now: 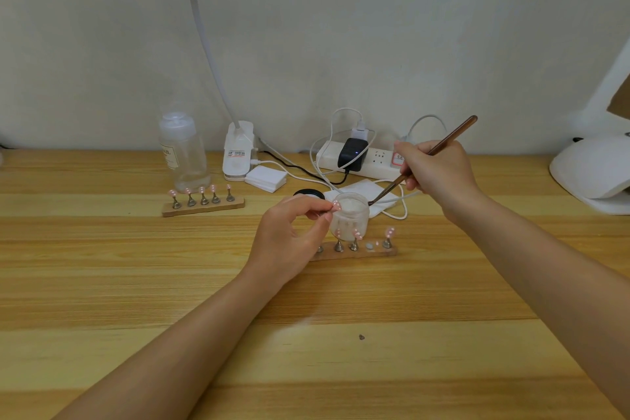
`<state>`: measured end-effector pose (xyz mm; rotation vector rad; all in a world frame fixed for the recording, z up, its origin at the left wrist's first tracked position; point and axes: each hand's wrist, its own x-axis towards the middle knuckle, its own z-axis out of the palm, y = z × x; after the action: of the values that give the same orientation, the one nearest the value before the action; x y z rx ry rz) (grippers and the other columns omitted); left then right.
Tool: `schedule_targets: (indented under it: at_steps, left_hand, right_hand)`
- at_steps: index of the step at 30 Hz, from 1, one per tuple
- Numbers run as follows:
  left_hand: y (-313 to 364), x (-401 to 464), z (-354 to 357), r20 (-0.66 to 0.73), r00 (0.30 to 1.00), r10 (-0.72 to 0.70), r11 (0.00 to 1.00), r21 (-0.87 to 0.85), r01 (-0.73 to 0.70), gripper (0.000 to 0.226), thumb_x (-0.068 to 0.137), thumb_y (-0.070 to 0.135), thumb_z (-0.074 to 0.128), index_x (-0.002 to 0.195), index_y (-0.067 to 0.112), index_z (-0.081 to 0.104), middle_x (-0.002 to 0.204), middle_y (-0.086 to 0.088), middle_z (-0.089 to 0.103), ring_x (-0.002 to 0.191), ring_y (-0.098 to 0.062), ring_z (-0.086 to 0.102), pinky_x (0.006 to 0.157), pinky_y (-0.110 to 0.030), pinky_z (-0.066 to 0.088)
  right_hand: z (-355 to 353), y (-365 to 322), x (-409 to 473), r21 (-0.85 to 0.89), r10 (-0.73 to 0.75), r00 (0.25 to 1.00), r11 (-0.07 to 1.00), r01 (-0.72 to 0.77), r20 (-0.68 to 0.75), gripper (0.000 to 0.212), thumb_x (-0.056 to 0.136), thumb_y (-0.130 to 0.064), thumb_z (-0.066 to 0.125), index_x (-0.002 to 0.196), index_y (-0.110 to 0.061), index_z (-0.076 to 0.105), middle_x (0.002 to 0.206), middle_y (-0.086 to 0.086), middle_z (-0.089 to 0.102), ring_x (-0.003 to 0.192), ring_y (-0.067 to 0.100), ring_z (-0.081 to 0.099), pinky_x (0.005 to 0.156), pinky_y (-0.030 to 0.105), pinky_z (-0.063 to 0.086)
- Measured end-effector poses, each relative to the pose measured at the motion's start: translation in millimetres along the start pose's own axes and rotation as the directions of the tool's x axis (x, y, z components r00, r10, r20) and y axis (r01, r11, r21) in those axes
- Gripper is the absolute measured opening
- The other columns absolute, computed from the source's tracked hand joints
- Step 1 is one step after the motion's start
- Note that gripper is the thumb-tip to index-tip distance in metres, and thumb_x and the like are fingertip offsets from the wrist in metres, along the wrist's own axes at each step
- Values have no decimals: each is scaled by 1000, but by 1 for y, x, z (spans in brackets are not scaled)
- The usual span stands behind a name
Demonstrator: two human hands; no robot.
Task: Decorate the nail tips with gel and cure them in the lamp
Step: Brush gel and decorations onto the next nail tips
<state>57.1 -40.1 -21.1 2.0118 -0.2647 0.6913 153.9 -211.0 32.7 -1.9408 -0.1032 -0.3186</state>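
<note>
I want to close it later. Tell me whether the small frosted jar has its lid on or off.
Off. The frosted jar stands upright with its mouth uncovered, and a black lid lies on the table just behind it.

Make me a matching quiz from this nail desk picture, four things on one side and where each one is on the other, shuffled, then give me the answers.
Things:
1. brush
2. loose nail tip
3. jar
4. clear bottle

Places:
A. pinched in the left hand
B. standing behind the far nail stand
C. gripped in the right hand
D. on the desk just behind the near nail stand

Pairs: 1-C, 2-A, 3-D, 4-B
</note>
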Motion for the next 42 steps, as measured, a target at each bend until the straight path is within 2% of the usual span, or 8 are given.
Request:
schedule_targets:
  at_steps: [7, 13, 16, 20, 26, 32, 38, 42]
  left_hand:
    - [-2, 0, 1, -5, 1000, 20, 1000, 15, -20, 19, 80, -3, 64, 96, 6, 69, 85, 1, 65, 82, -15, 59, 78, -20, 48]
    - [-2, 1, 0, -23, 1000, 8, 999, -53, -9, 22, 78, -5, 65, 92, 13, 69, 87, -1, 66, 82, -6, 57, 77, -11, 44]
    - [-2, 1, -1, -37, 999, 14, 999, -52, -16, 20, 77, -2, 67, 91, 13, 69, 87, -2, 66, 81, -2, 55, 77, -10, 42]
    - [-4, 1, 0, -65, 997, -34, 997, -78, 29, 13, 77, 4, 69, 87, 12, 70, 89, -1, 68, 86, -3, 58, 75, -5, 40]
    - [-4, 1, 2, -72, 989, -133, 981, -153, 120, 9, 78, 5, 68, 86, 8, 71, 88, -8, 68, 79, 6, 59, 61, 1, 40]
    - [-3, 1, 2, -62, 990, -126, 982, -146, 116, 9, 78, 2, 68, 85, 7, 70, 88, -12, 67, 75, 9, 58, 61, 2, 40]
    - [-5, 1, 2, -64, 992, -108, 987, -129, 99, 8, 77, 2, 68, 83, 8, 70, 86, -12, 67, 79, 6, 58, 62, 2, 40]
    - [-6, 2, 2, -58, 993, -107, 987, -127, 99, 9, 77, 1, 68, 83, 7, 70, 86, -11, 67, 80, 5, 58, 63, 1, 40]
  right_hand:
    - [-4, -4, -15, 198, -27, 995, 979, 45, -92, 43, 91, -31, 55, 51, -15, 56, 37, -7, 52, 35, 1, 48, 44, 12, 38]
    - [9, 9, -64, 423, -134, 984, 890, 173, -120, 52, 84, -56, 42, 62, -12, 60, 44, 5, 59, 32, 8, 47, 36, 13, 36]
    - [18, 22, -78, 336, -295, 947, 885, 321, -129, 45, 93, -51, 44, 65, -21, 64, 52, 1, 63, 39, 6, 51, 42, 18, 42]
    - [20, 29, -84, 148, -517, 853, 841, 521, -67, 31, 91, -39, 37, 78, -31, 64, 72, -17, 64, 67, 1, 61, 61, 18, 47]
    - [23, 36, -87, 13, -697, 715, 716, 698, -50, 40, 94, -23, 37, 75, -7, 68, 71, -3, 64, 71, 10, 58, 64, 34, 46]
    - [27, 40, -86, -78, -765, 644, 644, 761, -34, 50, 100, -33, 30, 78, -10, 69, 74, -4, 66, 74, 9, 58, 71, 28, 43]
    - [28, 42, -86, -111, -756, 654, 652, 750, -25, 38, 95, -23, 35, 79, -12, 68, 76, -7, 66, 76, 5, 57, 76, 23, 38]
    - [28, 41, -87, -101, -764, 645, 643, 759, -8, 49, 100, -34, 29, 79, -13, 68, 75, -11, 63, 75, 3, 55, 76, 19, 36]
